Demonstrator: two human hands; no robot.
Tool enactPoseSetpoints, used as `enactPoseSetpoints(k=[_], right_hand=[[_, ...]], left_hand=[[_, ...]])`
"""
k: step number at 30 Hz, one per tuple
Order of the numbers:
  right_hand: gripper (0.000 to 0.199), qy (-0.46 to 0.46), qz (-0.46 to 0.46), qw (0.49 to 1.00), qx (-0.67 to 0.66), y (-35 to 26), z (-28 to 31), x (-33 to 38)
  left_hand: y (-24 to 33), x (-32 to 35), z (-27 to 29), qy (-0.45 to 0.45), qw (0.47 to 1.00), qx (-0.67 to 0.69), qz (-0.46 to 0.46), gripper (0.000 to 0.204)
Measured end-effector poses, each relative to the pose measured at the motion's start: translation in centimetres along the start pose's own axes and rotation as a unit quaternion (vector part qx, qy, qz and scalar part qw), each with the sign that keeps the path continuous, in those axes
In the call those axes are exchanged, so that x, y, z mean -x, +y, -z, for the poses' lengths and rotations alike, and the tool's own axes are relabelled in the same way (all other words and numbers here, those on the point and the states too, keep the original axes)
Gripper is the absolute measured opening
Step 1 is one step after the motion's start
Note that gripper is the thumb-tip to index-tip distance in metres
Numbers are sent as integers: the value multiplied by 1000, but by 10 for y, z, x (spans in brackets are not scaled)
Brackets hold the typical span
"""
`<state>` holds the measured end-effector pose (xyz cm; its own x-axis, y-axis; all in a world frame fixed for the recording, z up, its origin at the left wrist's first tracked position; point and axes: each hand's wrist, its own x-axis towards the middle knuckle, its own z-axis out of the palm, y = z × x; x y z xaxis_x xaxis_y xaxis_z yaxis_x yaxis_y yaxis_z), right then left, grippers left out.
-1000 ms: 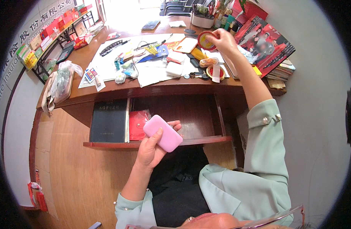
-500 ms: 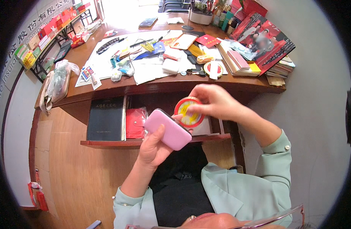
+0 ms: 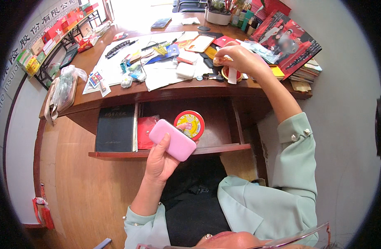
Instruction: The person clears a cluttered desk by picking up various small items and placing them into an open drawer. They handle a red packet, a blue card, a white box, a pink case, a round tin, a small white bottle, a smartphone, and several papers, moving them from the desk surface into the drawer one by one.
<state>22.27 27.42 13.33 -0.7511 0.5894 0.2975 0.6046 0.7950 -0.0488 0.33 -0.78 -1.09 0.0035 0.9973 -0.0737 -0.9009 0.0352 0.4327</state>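
My left hand (image 3: 160, 159) is closed on a flat pink case (image 3: 173, 140) with rounded corners, held over the drawer's front edge. Just beyond the case is a round red-rimmed yellow tin (image 3: 190, 125). Left fingertips overlap this tin, and I cannot tell whether they grip it or it rests in the drawer. Above the desk's right side, my right hand (image 3: 241, 60) pinches a small orange-and-white bundle (image 3: 218, 62), mostly hidden by the fingers. Below that hand sits another red round container (image 3: 237, 77) with a white strip across it.
The open drawer (image 3: 215, 148) holds a black book (image 3: 114, 130) and a red pouch (image 3: 145, 132). Papers, pens and a white box (image 3: 185, 71) crowd the desk (image 3: 128, 96). A photo album (image 3: 288, 45) and stacked books stand at right. A plastic bag (image 3: 65, 85) lies at left.
My right hand has left the yellow tin and moved up over the desk to the orange-and-white bundle. The pink case and the tin have shifted a little left.
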Motion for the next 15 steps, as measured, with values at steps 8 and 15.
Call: enactPoseSetpoints(k=[8,15], right_hand=[[35,192,12,980,-47,27,-11,-6],[27,101,-16,995,-6,-22,2,6]], left_hand=[[1,-1,7,4,1000,4,4,52],[0,-2,6,3,1000,-14,2,52]])
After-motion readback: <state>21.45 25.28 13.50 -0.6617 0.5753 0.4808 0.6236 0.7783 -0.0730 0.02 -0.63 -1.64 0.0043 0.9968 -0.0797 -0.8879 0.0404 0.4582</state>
